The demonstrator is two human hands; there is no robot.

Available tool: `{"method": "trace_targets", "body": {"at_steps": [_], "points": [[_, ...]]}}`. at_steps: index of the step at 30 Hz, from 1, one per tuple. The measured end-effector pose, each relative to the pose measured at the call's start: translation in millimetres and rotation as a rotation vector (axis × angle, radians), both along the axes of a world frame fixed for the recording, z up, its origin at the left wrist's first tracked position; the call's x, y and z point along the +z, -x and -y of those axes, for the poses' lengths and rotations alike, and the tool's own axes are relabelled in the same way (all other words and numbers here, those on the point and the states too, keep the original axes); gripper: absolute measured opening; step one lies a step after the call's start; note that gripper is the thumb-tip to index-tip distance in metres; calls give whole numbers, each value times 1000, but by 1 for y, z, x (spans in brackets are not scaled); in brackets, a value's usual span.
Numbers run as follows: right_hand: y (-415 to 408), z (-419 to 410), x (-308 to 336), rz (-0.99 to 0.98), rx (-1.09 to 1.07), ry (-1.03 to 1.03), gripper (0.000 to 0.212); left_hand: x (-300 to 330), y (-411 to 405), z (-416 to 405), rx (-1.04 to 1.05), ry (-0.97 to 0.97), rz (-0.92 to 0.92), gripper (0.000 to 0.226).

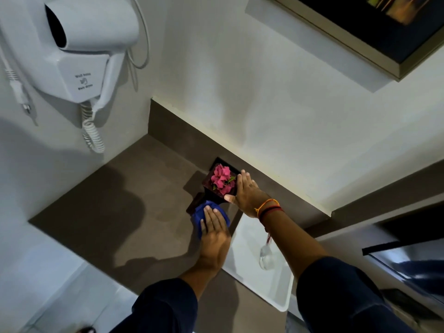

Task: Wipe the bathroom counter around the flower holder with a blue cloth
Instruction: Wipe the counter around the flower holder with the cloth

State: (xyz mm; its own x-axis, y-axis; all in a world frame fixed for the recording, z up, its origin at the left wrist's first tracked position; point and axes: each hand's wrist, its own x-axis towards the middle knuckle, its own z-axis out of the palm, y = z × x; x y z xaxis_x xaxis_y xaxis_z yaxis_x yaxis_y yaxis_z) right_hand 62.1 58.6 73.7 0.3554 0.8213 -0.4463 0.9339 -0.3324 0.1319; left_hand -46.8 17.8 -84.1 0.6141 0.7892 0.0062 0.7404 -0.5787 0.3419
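Note:
A dark square flower holder (208,186) with pink flowers (222,179) stands against the backsplash on the brown counter (120,200). My right hand (247,192) grips its right side, thumb at the front edge. My left hand (215,230) lies flat on a blue cloth (199,212), pressing it on the counter just in front of the holder. The cloth partly covers a dark flat base by the holder's near corner.
A white sink basin (254,280) lies right of my left hand, under my right forearm. A wall hair dryer (79,51) with a coiled cord (92,133) hangs at the left. A framed mirror (374,32) is above.

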Motion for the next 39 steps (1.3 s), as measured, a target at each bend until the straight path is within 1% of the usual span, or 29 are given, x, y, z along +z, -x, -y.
{"method": "trace_targets", "body": {"at_steps": [2, 4, 6, 9, 11, 12, 13, 14, 17, 18, 19, 20, 21, 23, 26, 27, 29, 33, 34, 35, 36, 37, 39], "points": [[-1, 1, 0, -2, 1, 6, 88, -11, 5, -1, -12, -26, -9, 59], [-2, 1, 0, 12, 4, 6, 87, -21, 11, -4, -55, -18, -65, 56], [-2, 1, 0, 14, 8, 15, 87, -21, 21, -9, -112, 26, -195, 54], [-2, 1, 1, 29, 16, 22, 87, -24, 37, -17, -251, -44, -345, 59], [-2, 0, 2, 26, 6, 26, 87, -23, 49, -27, -307, -38, -352, 58], [-4, 0, 3, 24, -2, 32, 87, -23, 52, -30, -298, -12, -325, 57], [-2, 1, 4, 13, -6, 33, 87, -19, 58, -33, -251, 16, -282, 55], [-1, 1, 4, 2, -8, 31, 88, -14, 63, -36, -142, 56, -210, 54], [-1, 1, 4, -4, -16, 31, 88, 4, 62, -42, 278, 176, 65, 57], [0, 1, 4, -5, -18, 29, 88, 12, 59, -45, 355, 219, 119, 59], [-1, 1, 4, -5, -20, 28, 88, 15, 52, -48, 381, 251, 162, 62], [-1, -1, 4, -4, -20, 29, 88, 15, 44, -50, 353, 269, 165, 65], [0, -2, 3, -6, -22, 31, 88, 11, 35, -50, 294, 263, 132, 68], [0, -3, 3, -5, -19, 27, 88, 6, 21, -45, 197, 238, 16, 68], [-1, -1, 1, 6, -14, 32, 88, -11, 16, -38, 211, 212, -68, 63], [-2, -1, 1, 9, -11, 34, 88, -14, 18, -35, 180, 210, -108, 60], [-2, 0, 0, 20, -6, 36, 87, -21, 23, -30, 66, 151, -202, 59], [-2, 0, 1, 35, -6, 45, 87, -34, 40, -30, -200, 20, -313, 61], [-1, -1, 2, 34, -10, 48, 87, -33, 46, -33, -257, 16, -320, 60], [1, -2, 3, 31, -14, 52, 87, -31, 52, -35, -280, 39, -299, 57], [1, -2, 3, 28, -19, 54, 87, -28, 57, -38, -260, 71, -243, 53], [1, -2, 4, 24, -26, 56, 87, -23, 60, -41, -185, 108, -161, 48], [1, -1, 4, 16, -34, 54, 88, -7, 65, -42, 122, 205, 79, 37]]}}
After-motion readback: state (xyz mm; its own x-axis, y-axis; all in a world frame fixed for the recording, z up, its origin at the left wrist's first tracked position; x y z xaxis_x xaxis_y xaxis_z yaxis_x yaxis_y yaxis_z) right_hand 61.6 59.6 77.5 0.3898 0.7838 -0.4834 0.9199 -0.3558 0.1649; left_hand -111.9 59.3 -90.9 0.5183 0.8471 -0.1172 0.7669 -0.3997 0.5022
